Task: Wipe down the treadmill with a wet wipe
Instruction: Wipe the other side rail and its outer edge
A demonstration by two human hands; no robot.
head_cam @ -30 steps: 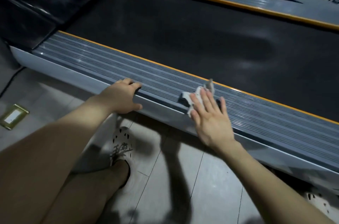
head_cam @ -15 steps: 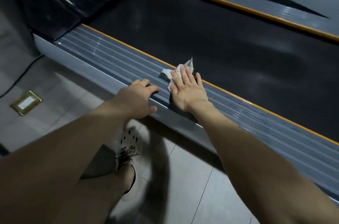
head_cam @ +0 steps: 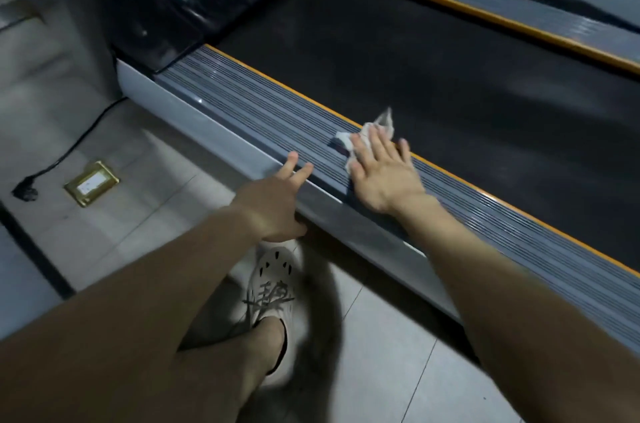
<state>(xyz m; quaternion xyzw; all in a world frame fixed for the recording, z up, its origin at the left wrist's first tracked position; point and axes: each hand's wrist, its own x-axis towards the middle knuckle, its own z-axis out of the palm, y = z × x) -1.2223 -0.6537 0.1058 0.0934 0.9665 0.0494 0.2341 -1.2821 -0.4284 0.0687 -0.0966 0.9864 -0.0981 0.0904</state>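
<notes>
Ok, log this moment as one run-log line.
phase: wiping | right hand: flat, pressing wet wipe onto ribbed side rail | left hand: open, fingers resting on rail's outer edge

Pale grey floor tiles (head_cam: 145,214) spread below and to the left of the left hand (head_cam: 277,204). Well to that hand's left, a brass socket plate (head_cam: 91,183) is set flush in the tiles. A black cable (head_cam: 85,136) curves across the floor beyond the plate and ends in a dark plug (head_cam: 24,192) lying just left of it. Directly below the left hand, a light perforated shoe (head_cam: 273,287) with dark laces stands on the tiles, blurred.
</notes>
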